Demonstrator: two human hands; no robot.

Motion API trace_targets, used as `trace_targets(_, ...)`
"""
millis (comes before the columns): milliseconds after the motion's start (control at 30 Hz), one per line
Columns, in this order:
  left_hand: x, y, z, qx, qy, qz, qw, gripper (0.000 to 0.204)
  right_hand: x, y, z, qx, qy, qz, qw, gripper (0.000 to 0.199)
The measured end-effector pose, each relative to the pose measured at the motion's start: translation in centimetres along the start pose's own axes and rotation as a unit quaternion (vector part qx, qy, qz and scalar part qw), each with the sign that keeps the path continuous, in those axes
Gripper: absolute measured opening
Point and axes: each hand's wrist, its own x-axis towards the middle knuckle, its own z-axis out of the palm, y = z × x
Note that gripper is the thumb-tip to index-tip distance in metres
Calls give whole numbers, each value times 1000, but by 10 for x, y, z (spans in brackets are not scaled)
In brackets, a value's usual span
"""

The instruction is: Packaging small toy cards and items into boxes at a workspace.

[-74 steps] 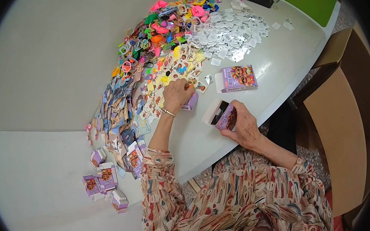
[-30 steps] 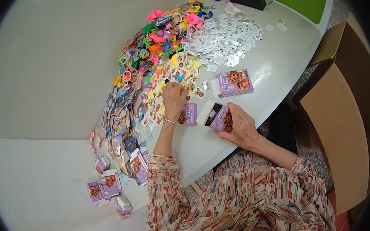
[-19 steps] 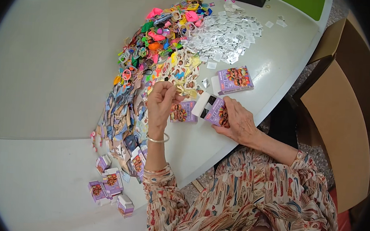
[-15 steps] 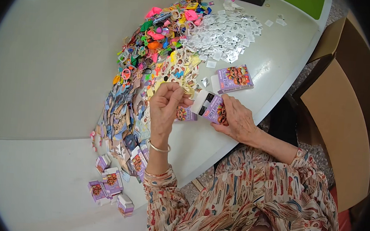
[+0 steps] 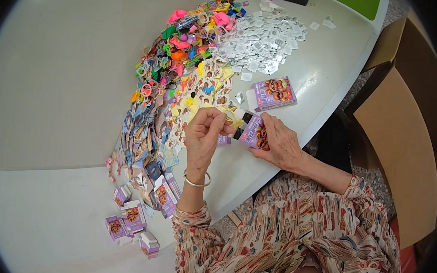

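My right hand (image 5: pixel 279 141) is wrapped round a small purple printed cardboard box (image 5: pixel 256 131), its open end turned to the left. Between the thumb and fingers of my left hand (image 5: pixel 206 133) is a small yellow looped piece (image 5: pixel 236 121), too small to name exactly. The piece is right at the box's open end; I cannot tell if any of it is inside. Partly hidden behind my left fingers, another purple box (image 5: pixel 224 140) lies on the table. A further purple box (image 5: pixel 276 93) with an open white flap lies just beyond my right hand.
A heap of colourful small plastic toys (image 5: pixel 179 43) stretches along the left, beside a pile of white sachets (image 5: pixel 262 40). Nearer are sticker sheets (image 5: pixel 215 80), folded papers (image 5: pixel 139 135) and several purple boxes (image 5: pixel 132 216). A large open brown carton (image 5: pixel 392 145) stands at the right.
My left hand has moved slightly right and down, bringing the yellow piece up to the box's open end. My right hand keeps its hold on the box.
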Motion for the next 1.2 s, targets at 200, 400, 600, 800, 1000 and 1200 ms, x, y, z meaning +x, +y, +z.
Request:
trace_targets(200,-6,-10,20,321,41,162,932,7,0,1,2,1,-6,10,1000,87)
trace_targets(400,-3,-17,15,486,-18,296,822,17,0,-2,2,-1,23,-20,1000,82)
trace_targets(600,-2,-21,5,232,-82,92,965,15,0,0,1,14,23,0,1000,81)
trace_targets(800,-19,-29,12,365,-34,206,907,18,1,0,1,13,29,-15,999,94)
trace_targets(1000,-34,-27,15,92,64,50,992,26,2,-2,-4,27,18,2,999,106)
trace_targets(1200,-32,-46,13,-172,-2,-132,976,27,3,-1,-10,13,-23,-5,1000,101)
